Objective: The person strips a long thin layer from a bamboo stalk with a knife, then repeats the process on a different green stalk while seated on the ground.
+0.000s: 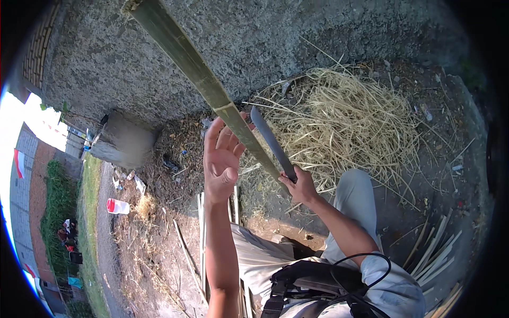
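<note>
A long green bamboo pole [196, 74] slants from the upper left down to my right hand. My left hand [220, 164] is open beside its middle, palm showing and fingers apart. Some fingertips are hidden behind the bamboo, and I cannot tell if they touch it. My right hand [301, 186] is closed round the dark handle of a machete [269, 139]. The blade points up and to the left, to the right of the pole. The bamboo's lower end lies against or just beside my right hand's fingers.
A heap of pale bamboo shavings [355, 116] lies by the rough grey wall [254, 37]. Split strips [437, 249] are on the ground at the lower right, with more beside my left forearm. At left are a grey block [127, 139] and a red-lidded container [117, 206].
</note>
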Demonstrator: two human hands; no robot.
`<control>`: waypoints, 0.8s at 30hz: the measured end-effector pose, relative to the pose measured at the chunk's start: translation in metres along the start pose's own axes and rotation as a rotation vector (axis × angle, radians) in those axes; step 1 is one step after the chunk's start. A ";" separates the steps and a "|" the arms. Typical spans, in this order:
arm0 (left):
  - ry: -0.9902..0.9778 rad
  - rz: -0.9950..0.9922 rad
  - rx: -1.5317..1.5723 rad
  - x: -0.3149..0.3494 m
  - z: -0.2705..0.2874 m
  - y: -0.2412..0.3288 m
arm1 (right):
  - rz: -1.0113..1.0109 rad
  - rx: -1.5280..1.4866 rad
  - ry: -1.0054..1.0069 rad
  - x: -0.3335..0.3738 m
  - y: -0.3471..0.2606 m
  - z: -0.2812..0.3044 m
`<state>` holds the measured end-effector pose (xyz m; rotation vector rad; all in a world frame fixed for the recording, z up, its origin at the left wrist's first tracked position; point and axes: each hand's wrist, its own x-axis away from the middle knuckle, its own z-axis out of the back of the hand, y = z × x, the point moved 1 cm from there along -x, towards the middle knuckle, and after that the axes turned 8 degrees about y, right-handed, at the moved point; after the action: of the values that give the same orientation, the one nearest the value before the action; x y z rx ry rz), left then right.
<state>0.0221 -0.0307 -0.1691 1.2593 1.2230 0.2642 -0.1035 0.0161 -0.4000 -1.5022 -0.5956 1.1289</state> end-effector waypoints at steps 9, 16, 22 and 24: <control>0.045 0.550 -1.006 0.111 0.039 -0.143 | -0.182 0.014 -0.084 -0.007 -0.012 0.017; 0.486 0.558 -0.512 0.133 0.046 -0.167 | -0.151 0.035 -0.063 -0.005 -0.009 0.017; 0.376 0.487 -0.536 0.140 0.055 -0.169 | -0.152 0.009 -0.063 -0.005 -0.013 0.017; 0.338 0.532 -0.635 0.144 0.064 -0.172 | -0.117 0.002 -0.025 -0.004 -0.006 0.014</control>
<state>0.0552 -0.0247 -0.4003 0.9678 0.9377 1.1964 -0.1162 0.0211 -0.3927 -1.4346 -0.6909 1.0587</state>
